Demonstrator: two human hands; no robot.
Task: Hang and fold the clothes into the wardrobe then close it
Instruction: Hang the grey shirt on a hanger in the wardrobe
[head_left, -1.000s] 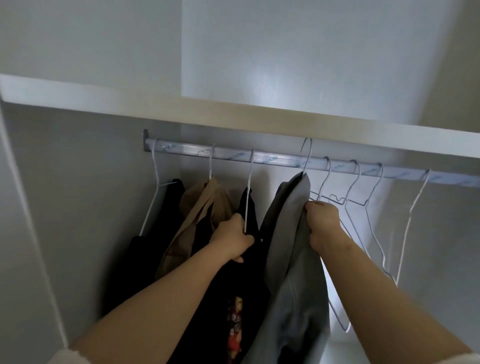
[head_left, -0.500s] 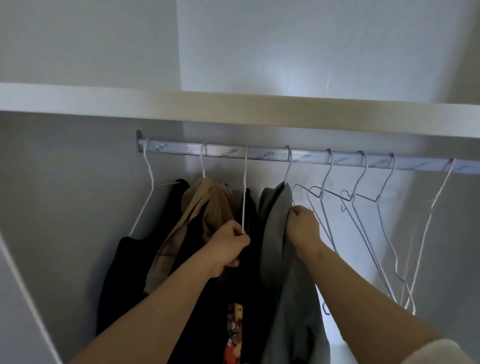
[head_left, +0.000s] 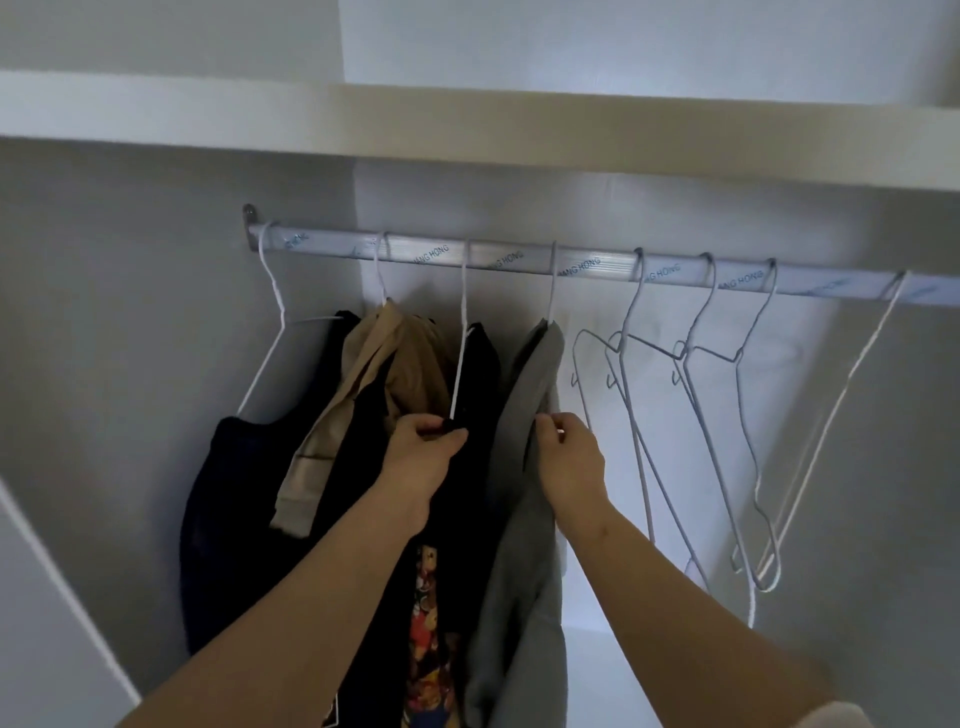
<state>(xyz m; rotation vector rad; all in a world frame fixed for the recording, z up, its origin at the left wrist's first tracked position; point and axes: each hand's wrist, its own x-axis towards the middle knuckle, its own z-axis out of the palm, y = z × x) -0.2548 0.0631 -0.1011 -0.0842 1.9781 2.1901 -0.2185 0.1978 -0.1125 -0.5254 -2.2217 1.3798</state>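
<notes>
Under the rail (head_left: 519, 257), the left hand (head_left: 423, 457) pinches the black garment (head_left: 480, 374) and the right hand (head_left: 571, 460) pinches the grey garment (head_left: 530, 384); a tug might slide either off its wire hanger

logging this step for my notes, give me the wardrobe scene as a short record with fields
place: wardrobe, rail under a white shelf
hung, left to right: dark top, tan garment, black garment, grey garment
bare hangers: four, right of the grey garment
left hand: grips the black garment at its hanger
right hand: pinches the grey garment's edge
doors: not in view
</notes>
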